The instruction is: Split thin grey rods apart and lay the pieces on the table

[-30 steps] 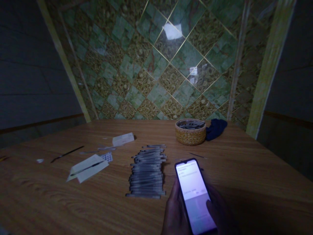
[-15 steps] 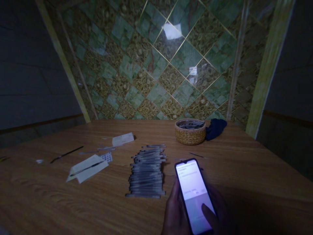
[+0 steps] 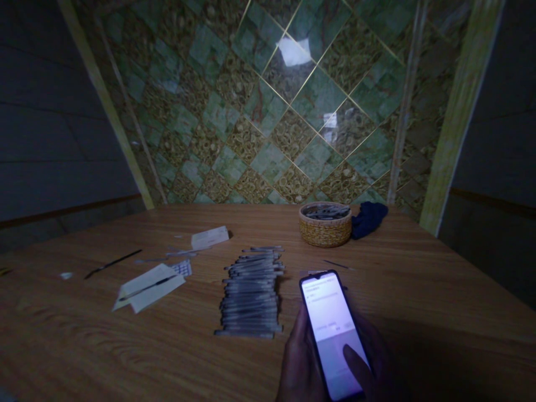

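The left hand [image 3: 295, 357] is closed around the left edge of a lit phone [image 3: 335, 329] above the near part of the desk [image 3: 167, 357], while the right hand [image 3: 377, 352], dim in shadow, curls at its right edge with the thumb bent over the lower screen. The phone's long axis runs away from the person, its top end pointing forward and slightly left. To its left, pens [image 3: 251, 304] lie crosswise in a packed row; beyond the phone stands a round basket [image 3: 325, 233], with a dark cloth [image 3: 369, 219] beside it.
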Motion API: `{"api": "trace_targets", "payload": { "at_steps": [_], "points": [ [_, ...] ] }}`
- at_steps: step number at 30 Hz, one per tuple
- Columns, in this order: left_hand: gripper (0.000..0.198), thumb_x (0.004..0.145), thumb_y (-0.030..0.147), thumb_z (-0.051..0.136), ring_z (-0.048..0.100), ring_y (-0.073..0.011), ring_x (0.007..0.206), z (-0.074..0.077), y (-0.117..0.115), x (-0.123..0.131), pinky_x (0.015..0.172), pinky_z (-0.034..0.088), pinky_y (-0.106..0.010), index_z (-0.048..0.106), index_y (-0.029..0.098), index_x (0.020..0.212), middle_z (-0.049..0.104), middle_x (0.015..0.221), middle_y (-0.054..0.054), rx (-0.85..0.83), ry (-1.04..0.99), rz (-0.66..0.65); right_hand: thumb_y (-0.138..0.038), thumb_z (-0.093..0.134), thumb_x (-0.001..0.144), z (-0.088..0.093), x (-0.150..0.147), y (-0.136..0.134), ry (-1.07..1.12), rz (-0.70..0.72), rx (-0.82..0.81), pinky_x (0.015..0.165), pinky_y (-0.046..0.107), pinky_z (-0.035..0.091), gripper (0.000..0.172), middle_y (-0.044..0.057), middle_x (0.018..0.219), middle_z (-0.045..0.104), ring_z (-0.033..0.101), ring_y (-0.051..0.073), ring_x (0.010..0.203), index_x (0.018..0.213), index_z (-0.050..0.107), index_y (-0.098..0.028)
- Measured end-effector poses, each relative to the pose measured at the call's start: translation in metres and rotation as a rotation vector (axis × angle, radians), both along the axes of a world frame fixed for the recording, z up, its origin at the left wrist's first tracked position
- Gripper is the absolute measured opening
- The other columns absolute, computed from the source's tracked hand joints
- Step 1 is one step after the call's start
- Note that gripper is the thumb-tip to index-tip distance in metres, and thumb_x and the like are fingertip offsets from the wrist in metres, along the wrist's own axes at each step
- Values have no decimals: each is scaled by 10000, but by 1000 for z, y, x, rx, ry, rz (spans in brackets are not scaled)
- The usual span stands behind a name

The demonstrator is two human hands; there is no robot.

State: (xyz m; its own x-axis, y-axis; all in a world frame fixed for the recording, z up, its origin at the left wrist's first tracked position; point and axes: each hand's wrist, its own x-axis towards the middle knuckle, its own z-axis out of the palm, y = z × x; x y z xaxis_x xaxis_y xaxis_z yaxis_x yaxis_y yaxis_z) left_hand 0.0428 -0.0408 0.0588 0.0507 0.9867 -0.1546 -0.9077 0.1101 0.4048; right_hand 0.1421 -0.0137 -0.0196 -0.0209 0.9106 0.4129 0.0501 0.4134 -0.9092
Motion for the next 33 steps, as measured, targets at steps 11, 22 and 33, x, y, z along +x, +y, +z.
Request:
{"api": "trace_targets", "payload": {
  "at_steps": [11,22,33],
  "points": [
    [429,817,434,509,630,-254,925,-5,6,4,881,422,-350,638,76,1013,716,885,-118,-82,-45,-10,-557,547,726,4,3,7,13,-48,-211,804,409,508,495,121,1069,649,591,320,1000,1054,569,-187],
    [419,801,401,549,615,-266,985,-14,11,2,913,407,-372,610,118,1105,709,966,-91,-58,43,35,-514,548,723,7,9,14,86,13,-268,953,449,386,489,143,1147,597,544,310,1067,1073,520,-174],
    [435,792,444,547,624,-274,968,-18,9,7,924,404,-376,657,98,1031,708,968,-112,-76,88,-67,-592,595,669,18,23,19,19,63,-356,923,397,442,600,127,1159,607,525,315,1106,1075,589,-150]
  ]
}}
